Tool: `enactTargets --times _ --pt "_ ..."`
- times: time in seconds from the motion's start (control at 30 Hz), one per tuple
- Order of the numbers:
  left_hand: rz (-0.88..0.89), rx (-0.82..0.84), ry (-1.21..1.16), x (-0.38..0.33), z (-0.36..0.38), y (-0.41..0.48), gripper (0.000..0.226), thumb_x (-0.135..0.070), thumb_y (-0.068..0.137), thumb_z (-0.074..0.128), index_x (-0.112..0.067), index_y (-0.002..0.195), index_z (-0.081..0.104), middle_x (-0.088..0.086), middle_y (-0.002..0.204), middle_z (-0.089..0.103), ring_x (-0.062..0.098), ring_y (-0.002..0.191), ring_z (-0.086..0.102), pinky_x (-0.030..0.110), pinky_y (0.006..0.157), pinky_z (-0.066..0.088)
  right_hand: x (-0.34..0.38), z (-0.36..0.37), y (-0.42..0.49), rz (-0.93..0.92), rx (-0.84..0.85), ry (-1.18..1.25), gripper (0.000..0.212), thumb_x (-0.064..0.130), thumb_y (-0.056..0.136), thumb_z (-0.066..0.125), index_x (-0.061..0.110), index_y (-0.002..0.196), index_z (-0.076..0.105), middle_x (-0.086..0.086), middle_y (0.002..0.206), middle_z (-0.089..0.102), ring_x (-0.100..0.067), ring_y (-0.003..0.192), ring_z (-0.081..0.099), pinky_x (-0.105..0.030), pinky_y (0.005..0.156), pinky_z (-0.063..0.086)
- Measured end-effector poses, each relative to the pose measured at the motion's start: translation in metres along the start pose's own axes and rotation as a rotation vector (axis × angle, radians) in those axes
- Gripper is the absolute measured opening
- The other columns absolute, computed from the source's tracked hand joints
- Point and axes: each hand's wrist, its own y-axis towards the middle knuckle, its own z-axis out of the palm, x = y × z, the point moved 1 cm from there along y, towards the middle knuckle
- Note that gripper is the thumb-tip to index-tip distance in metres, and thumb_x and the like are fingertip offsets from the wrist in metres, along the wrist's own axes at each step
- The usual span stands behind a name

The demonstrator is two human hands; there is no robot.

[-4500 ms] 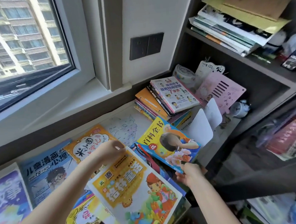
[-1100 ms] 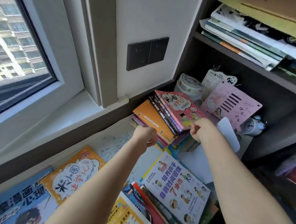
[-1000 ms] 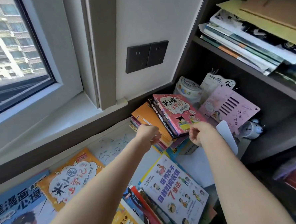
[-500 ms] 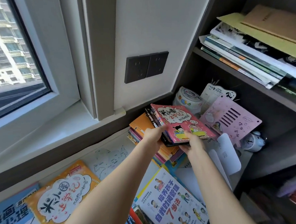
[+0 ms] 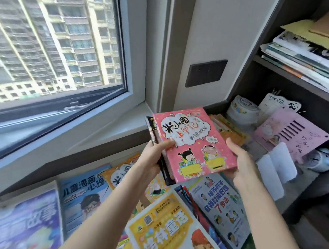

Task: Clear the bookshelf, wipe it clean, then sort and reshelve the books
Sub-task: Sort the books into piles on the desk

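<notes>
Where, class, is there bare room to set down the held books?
Bare: the white window sill, between window frame and wall; a grey shelf strip right of the white bookend. Crowded: the spread books in front, and around the pink board.

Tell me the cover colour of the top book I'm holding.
The top book is pink; head view.
</notes>
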Motion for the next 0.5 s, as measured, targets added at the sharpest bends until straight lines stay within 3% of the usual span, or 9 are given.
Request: enactTargets --times 0.13,0.23,0.37,0.43,0.5 --pt "-0.053 -0.047 0.141 -0.003 -0.058 -0.061 0.030 -0.011 0.084 0.069 -0.010 0.113 0.059 0.011 0.089 0.075 0.024 0.071 0.073 0.035 0.060 0.059 -0.001 0.020 -0.047 0.027 0.339 -0.397 0.036 0.028 0.071 0.077 0.004 0.096 0.068 -0.012 0.083 0.075 -0.022 0.065 0.072 -0.029 0.051 0.054" --pt "-0.081 -0.099 0.144 -0.005 -0.092 -0.098 0.039 -0.030 0.082 0.071 -0.012 0.114 0.059 0.013 0.092 0.074 0.026 0.073 0.073 0.038 0.062 0.060 -0.017 0.050 -0.081 0.075 0.401 -0.452 0.017 0.005 0.078 0.074 -0.004 0.089 0.065 -0.016 0.072 0.072 -0.023 0.054 0.069 -0.031 0.044 0.056" --pt "-0.087 -0.159 0.081 -0.009 -0.132 -0.136 0.065 -0.062 0.064 0.061 -0.014 0.109 0.063 0.015 0.098 0.073 0.031 0.081 0.072 0.047 0.077 0.057 -0.026 0.080 -0.112 0.059 0.470 -0.453 0.015 0.005 0.083 0.070 -0.003 0.093 0.063 -0.020 0.083 0.072 -0.026 0.062 0.070 -0.037 0.052 0.059" --pt "-0.077 -0.173 0.010 -0.012 -0.148 -0.152 0.059 -0.056 0.069 0.062 -0.011 0.108 0.064 0.016 0.095 0.074 0.031 0.076 0.072 0.048 0.073 0.059 -0.024 0.092 -0.121 0.042 0.519 -0.490 0.015 0.007 0.085 0.068 0.000 0.096 0.061 -0.018 0.084 0.073 -0.026 0.065 0.071 -0.035 0.051 0.059" --pt "-0.045 -0.219 -0.029 -0.013 -0.163 -0.166 0.035 -0.038 0.084 0.063 -0.009 0.103 0.064 0.014 0.087 0.074 0.027 0.068 0.072 0.043 0.065 0.059 -0.022 0.103 -0.126 0.048 0.573 -0.532 0.015 0.006 0.087 0.066 0.000 0.099 0.060 -0.017 0.085 0.073 -0.024 0.063 0.071 -0.032 0.048 0.057"
